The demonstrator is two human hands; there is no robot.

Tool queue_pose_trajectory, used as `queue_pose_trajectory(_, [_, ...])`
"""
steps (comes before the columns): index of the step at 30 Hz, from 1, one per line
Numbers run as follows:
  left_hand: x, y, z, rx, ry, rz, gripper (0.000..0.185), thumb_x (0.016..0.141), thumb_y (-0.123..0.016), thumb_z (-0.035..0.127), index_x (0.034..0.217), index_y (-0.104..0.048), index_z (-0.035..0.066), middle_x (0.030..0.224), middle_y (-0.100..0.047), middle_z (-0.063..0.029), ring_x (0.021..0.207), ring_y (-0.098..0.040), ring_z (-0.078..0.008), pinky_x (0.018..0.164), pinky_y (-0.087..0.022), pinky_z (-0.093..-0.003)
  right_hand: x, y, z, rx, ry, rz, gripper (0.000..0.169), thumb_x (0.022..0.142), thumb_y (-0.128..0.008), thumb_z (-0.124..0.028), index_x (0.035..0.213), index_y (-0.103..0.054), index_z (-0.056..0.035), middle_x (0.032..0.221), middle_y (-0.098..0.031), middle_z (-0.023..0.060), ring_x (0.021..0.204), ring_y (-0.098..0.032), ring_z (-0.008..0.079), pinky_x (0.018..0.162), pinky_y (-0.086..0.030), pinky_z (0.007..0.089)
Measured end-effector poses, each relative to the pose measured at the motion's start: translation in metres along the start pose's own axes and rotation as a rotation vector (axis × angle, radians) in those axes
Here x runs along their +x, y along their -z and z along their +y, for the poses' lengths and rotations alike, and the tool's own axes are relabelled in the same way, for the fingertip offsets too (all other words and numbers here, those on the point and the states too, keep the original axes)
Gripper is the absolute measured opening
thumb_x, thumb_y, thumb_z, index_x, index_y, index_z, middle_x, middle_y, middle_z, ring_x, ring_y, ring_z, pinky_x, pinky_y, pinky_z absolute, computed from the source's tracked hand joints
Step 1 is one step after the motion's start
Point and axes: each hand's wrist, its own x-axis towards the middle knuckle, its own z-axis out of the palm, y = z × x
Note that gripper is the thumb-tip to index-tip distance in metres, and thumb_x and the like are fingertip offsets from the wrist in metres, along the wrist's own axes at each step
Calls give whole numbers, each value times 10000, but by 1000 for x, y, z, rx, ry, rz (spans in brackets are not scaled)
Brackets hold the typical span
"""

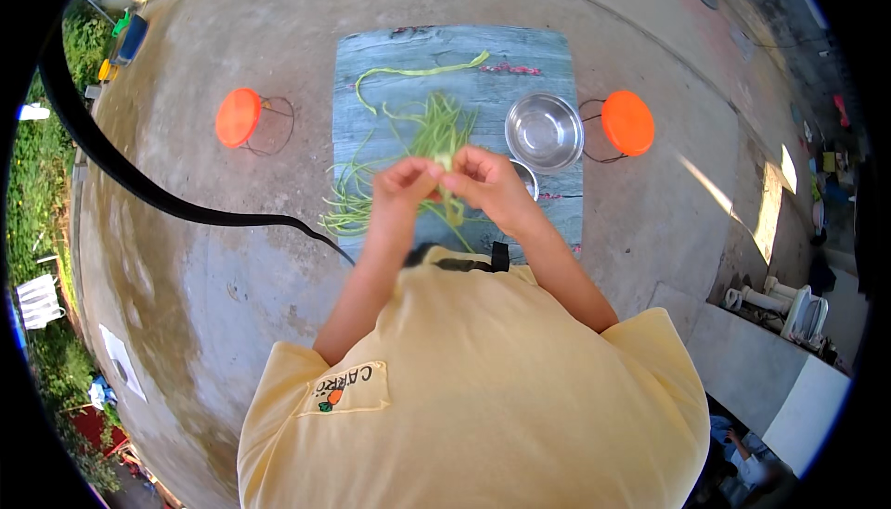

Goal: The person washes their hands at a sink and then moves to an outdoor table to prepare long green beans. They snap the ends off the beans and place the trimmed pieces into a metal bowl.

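My left hand [407, 178] and my right hand [480, 178] meet above the near half of a low table [536, 46] with a blue wood-pattern top. Between their fingertips they pinch a pale green band [454, 211], which looks like a bundle tie or a bean pod; blur hides which. Just beyond lies a bundle of long green beans [440, 125]. Loose long beans [348, 206] spread at the table's left edge. A light green strip [411, 72] lies curved at the far side. A large steel bowl [544, 132] stands at the right, a smaller metal bowl [527, 178] partly behind my right hand.
An orange stool [238, 118] stands left of the table, another orange stool [628, 123] right of it. A black strap [174, 206] crosses the left of the view. The floor is concrete. A person [748, 464] is partly visible at the lower right edge.
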Motion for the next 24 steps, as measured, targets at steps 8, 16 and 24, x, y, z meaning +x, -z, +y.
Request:
queue_pose_trajectory(8, [1, 4, -3, 90, -5, -39, 123, 854, -583, 138, 884, -623, 25, 790, -615, -17, 710, -537, -81, 663, -440, -225, 2, 8, 0, 105, -129, -32, 152, 846, -598, -177, 778, -514, -70, 635, -460, -52, 504, -325, 4, 432, -236, 172])
queue_pose_trajectory(16, [0, -4, 5, 93, -14, -145, 69, 837, -606, 108, 838, -591, 40, 769, -595, -4, 714, -545, -84, 656, -451, -229, 0, 14, -16, 293, -75, 2, 101, 866, -555, -142, 848, -525, -47, 693, -511, 0, 491, -315, 22, 433, -238, 172])
queue_pose_trajectory(24, [-1, -7, 12, -5, -76, -35, 69, 800, -643, 82, 794, -594, 34, 737, -599, -10, 658, -535, -84, 616, -436, -224, 2, 7, -23, 248, 15, -12, 136, 853, -573, -141, 837, -507, -23, 761, -517, -6, 572, -401, 35, 478, -305, 193])
